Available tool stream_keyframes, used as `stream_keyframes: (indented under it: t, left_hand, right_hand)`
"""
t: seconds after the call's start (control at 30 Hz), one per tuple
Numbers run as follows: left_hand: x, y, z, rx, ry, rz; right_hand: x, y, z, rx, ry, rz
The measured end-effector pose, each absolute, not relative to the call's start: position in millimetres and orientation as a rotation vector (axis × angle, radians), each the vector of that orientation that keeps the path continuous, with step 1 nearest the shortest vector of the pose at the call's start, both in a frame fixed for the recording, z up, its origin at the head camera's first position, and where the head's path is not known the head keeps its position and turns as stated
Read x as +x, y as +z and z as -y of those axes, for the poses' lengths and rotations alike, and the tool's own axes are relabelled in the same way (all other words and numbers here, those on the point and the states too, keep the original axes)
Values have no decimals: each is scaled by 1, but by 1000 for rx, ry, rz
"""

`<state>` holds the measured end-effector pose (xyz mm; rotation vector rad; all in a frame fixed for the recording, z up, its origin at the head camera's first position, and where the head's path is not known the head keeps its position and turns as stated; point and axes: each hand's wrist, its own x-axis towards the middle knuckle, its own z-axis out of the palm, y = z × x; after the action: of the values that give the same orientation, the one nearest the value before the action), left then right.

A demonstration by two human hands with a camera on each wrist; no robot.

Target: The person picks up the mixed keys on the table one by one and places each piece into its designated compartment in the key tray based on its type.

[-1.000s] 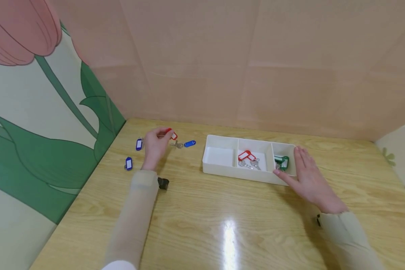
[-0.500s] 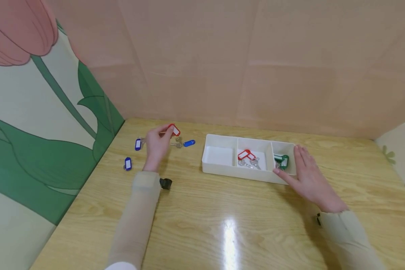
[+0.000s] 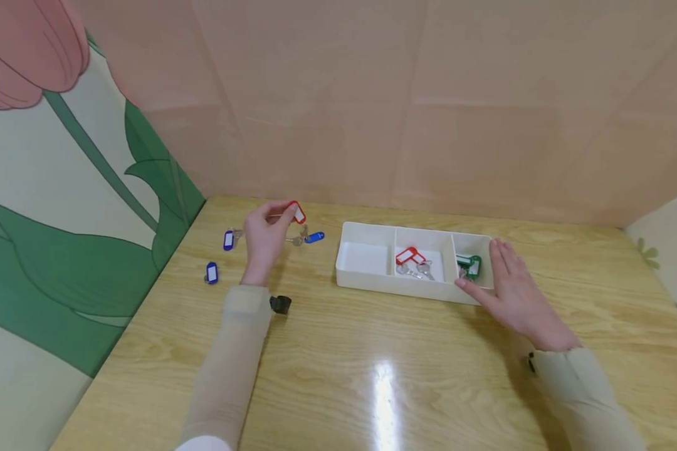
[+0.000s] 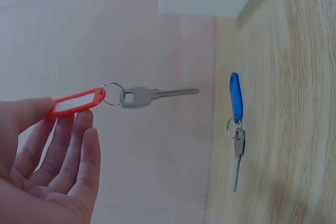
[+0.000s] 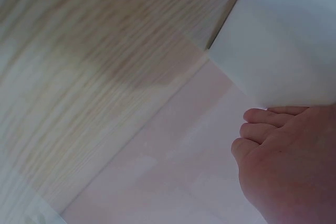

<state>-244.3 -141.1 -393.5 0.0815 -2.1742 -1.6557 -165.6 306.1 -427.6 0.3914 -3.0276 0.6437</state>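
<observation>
My left hand (image 3: 263, 238) pinches a red key tag (image 4: 79, 102) between thumb and fingers. From its ring a silver key (image 4: 140, 97) hangs down, held above the table. Below it a blue key tag (image 4: 236, 98) with its own key (image 4: 239, 142) lies on the wood. My right hand (image 3: 516, 297) rests with straight fingers against the right end of a white three-section box (image 3: 367, 280), the thumb at its front rim. Red key tags (image 3: 410, 255) with keys lie in the box's middle section, green key tags (image 3: 469, 266) in its right one. The left section holds nothing.
Two more blue-framed tags, an upper tag (image 3: 228, 240) and a lower tag (image 3: 211, 273), lie left of my left hand. A pink-covered wall (image 3: 406, 125) rises behind the wooden table (image 3: 327, 363). A flower-painted wall (image 3: 45, 188) borders the left side.
My left hand has lifted the red key tag up off the table, slightly to the right, with its key now hanging. My right hand stays at the box.
</observation>
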Motion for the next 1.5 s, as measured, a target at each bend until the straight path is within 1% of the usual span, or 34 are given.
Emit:
stream_keyframes:
  t: [0.7, 1.5]
  left_hand:
    - [-237, -377, 120, -22, -1712, 2105]
    - [-231, -368, 106, -165, -1702, 2061]
  right_hand:
    - [-167, -429, -307, 410, 632, 3021]
    - [-165, -427, -306, 397, 639, 3034]
